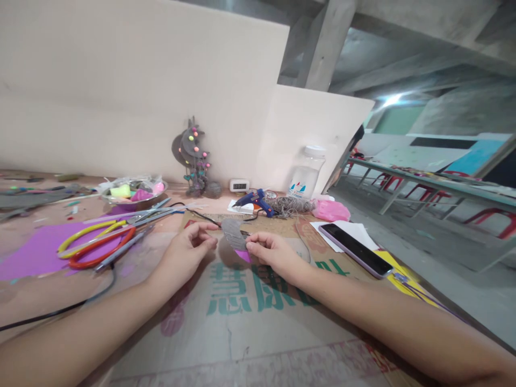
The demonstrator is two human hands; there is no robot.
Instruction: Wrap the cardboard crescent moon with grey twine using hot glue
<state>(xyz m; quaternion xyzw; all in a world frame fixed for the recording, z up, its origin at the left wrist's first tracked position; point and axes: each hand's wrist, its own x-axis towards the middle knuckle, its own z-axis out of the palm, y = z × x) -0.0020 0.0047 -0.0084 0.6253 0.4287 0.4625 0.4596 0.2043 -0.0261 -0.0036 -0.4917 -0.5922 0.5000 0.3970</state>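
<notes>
The right hand [276,255] pinches the piece [233,235], mostly covered in grey (the purple tip [244,256] seems unfinished), beside the left hand [188,248], its fingers parted.

From where I stand, a pale board [121,80] rises along the far edge of the desk [18,295], tall on the left, with a lower panel [322,115] carrying on towards the far right corner. A concrete pillar [330,43] climbs behind it to heavy, bare concrete beams [427,88], dim and grey overhead. One lamp [392,99] glares white in the distance, near a green patch of wall [399,119]. Beyond the desk's right edge spreads a dull grey floor [419,263]. A long table [427,181] stands over there, scattered with bits too small to make out, red stools [429,189] tucked beneath. Behind it, I see a bright blue panel [478,157] and a dark strip [443,142].
</notes>
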